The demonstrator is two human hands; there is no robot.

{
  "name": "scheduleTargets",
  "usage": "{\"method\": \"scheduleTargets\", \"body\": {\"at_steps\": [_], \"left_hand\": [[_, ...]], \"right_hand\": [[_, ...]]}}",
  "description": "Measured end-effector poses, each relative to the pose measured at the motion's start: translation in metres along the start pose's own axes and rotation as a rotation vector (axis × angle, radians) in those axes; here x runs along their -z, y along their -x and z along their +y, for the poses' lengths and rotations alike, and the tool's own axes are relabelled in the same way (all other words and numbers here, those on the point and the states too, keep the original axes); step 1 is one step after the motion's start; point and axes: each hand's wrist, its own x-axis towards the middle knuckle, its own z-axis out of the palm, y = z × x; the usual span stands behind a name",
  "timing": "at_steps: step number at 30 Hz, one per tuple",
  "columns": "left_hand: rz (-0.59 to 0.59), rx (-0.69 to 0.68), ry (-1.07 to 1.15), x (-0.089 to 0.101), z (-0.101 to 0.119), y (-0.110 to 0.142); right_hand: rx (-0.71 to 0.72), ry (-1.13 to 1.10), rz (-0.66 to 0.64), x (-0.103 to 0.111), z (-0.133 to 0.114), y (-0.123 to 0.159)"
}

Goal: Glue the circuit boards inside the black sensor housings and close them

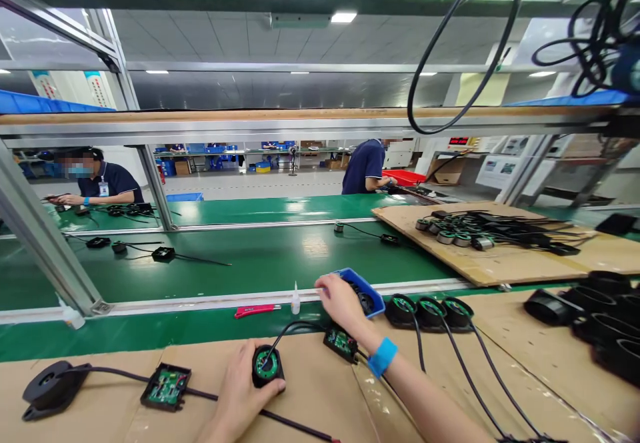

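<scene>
My left hand (243, 390) is closed around a round black housing (269, 365) with a green ring-shaped circuit board inside, resting on the cardboard. A black cable runs from it to a small open black case (341, 343) with a green board, under my right wrist. My right hand (343, 302) is at the left side of a blue bin (371, 290) of dark parts. Its fingers are bent together at the tips; whatever they hold, if anything, is hidden. A small white bottle (295, 300) stands just left of that hand.
A red utility knife (257, 310) lies behind my left hand. At left are a black round part (53, 390) and a cased circuit board (167, 386). Several wired housings (430, 311) and black rings (600, 310) sit right. Cardboard (480, 266) holds cabled parts. Two co-workers are beyond.
</scene>
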Motion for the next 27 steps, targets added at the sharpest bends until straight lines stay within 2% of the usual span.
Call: {"method": "scheduleTargets", "body": {"at_steps": [2, 4, 7, 10, 13, 15, 16, 20, 22, 24, 27], "left_hand": [[0.001, -0.001, 0.000, -0.001, 0.001, 0.000], [0.019, -0.009, 0.004, -0.001, 0.004, 0.001], [0.017, -0.002, 0.035, 0.000, 0.005, 0.003], [0.021, 0.019, 0.128, 0.007, -0.001, 0.003], [0.117, 0.063, 0.248, 0.020, -0.003, -0.001], [0.119, 0.116, 0.391, 0.030, 0.003, -0.004], [0.080, 0.141, 0.495, 0.035, 0.009, -0.005], [-0.212, 0.208, 0.922, 0.043, 0.036, -0.004], [-0.250, 0.254, 0.989, 0.042, 0.041, -0.002], [-0.139, 0.290, 0.932, 0.040, 0.036, -0.002], [0.073, 0.303, 0.789, 0.038, 0.018, -0.007]], "right_hand": [[-0.020, 0.049, 0.074, 0.023, 0.019, -0.005], [-0.029, 0.072, 0.122, 0.036, 0.036, -0.009], [-0.002, 0.059, 0.148, 0.039, 0.048, -0.011], [0.043, -0.002, 0.176, 0.042, 0.042, -0.012], [0.098, -0.098, 0.189, 0.047, 0.018, -0.007], [0.158, -0.185, 0.136, 0.044, -0.010, 0.004], [0.198, -0.234, 0.085, 0.039, -0.027, 0.012], [0.348, -0.376, -0.165, 0.005, -0.098, 0.048], [0.382, -0.385, -0.222, -0.010, -0.119, 0.059], [0.395, -0.349, -0.229, -0.018, -0.125, 0.063], [0.405, -0.257, -0.237, -0.017, -0.113, 0.064]]}}
